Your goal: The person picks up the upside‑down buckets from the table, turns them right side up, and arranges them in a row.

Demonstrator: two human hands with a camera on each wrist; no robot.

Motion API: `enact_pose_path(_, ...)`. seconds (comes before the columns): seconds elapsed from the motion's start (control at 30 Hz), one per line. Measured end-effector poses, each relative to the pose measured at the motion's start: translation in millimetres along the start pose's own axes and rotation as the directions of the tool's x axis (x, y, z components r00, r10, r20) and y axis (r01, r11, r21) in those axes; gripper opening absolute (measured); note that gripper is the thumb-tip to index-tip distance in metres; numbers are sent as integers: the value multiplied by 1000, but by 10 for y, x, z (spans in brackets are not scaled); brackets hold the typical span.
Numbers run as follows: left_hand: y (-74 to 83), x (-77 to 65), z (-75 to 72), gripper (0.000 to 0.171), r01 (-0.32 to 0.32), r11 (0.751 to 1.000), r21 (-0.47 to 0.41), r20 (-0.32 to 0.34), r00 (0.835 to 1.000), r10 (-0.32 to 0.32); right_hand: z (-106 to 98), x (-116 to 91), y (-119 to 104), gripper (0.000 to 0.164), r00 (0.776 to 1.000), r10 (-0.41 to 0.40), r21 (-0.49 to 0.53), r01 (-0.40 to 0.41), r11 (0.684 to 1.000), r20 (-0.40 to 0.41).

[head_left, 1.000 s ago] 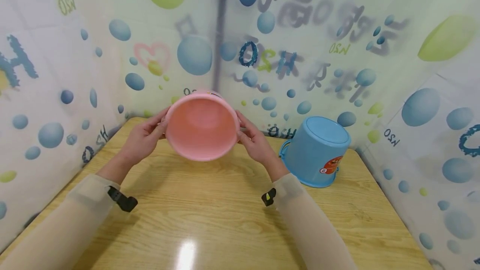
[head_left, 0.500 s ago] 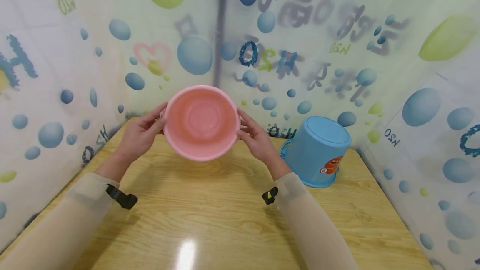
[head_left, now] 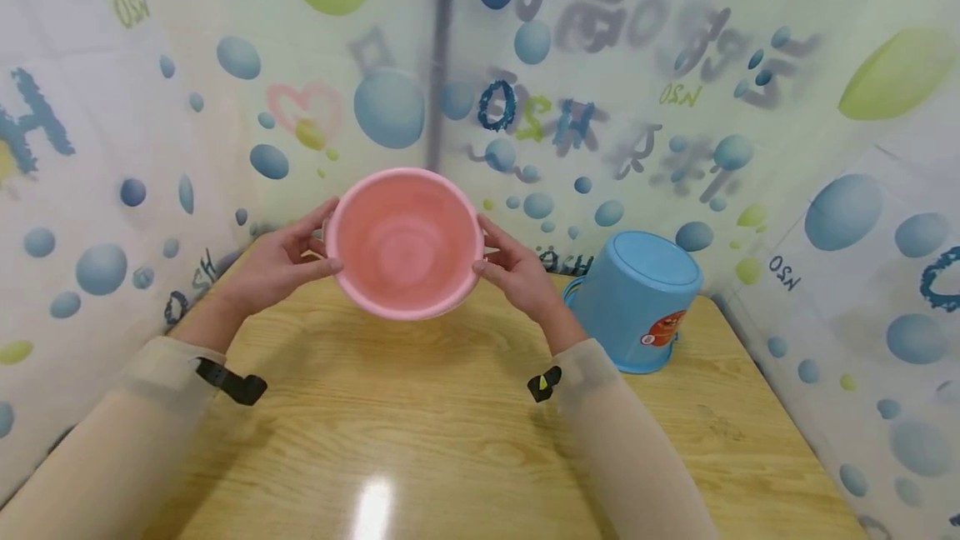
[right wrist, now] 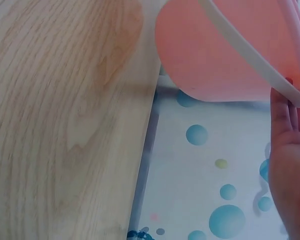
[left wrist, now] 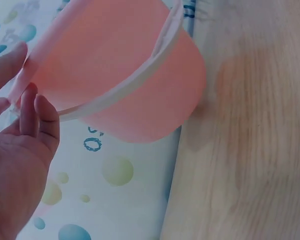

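Observation:
A pink bucket [head_left: 405,244] is held up over the far part of the table, its mouth facing the head camera and its inner bottom visible. My left hand [head_left: 273,269] grips the rim on the left, thumb over the edge and fingers behind. On the opposite side my right hand [head_left: 521,277] pinches the rim between thumb and fingers. The white handle [left wrist: 125,89] hangs along the bucket's outer wall in the left wrist view. In the right wrist view, fingertips reach up behind the same handle [right wrist: 250,57] near where it joins the rim.
An upside-down blue bucket [head_left: 630,298] with a red sticker stands at the table's back right. The wooden table [head_left: 420,423] meets patterned curtains [head_left: 645,123] at the back and both sides. Black straps [head_left: 232,382] sit on both sleeved wrists.
The pink bucket has tipped so its mouth turns up toward the head camera and more of its inner bottom shows. My left thumb now reaches further over the rim.

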State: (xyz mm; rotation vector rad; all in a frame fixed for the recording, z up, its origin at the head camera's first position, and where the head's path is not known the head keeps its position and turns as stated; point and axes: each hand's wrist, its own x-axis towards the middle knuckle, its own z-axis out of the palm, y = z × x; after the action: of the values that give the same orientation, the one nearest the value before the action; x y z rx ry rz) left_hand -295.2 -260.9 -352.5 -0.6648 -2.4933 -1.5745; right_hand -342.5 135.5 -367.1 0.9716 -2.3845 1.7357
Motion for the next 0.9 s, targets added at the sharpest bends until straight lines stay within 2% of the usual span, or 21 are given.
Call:
enact_pose_path(0.1,31,4,-44,96,37,998,-59,60,998,-33,-9,6,-10,80,999,27,1,-27,1000,29)
enact_pose_path(0.2,52,24,-83,101,39,995,-93,118,993,-28,-14,14,-28,82,998,52,-2,-52,999,31)
enact_pose_path(0.4,91,63,-124,107,31,995,-97,187,982,-12,-34,55,-46,79,997,77,19,-78,997,24)
enact_pose_path(0.63,120,131,-132,104,63,998,5,188,980,-63,-56,74,-15,76,988,153,22,-153,988,10)
enact_pose_path(0.9,53,236,-173,88,22,992,124,146,988,-40,-37,130,-29,70,982,188,37,-187,982,-30)
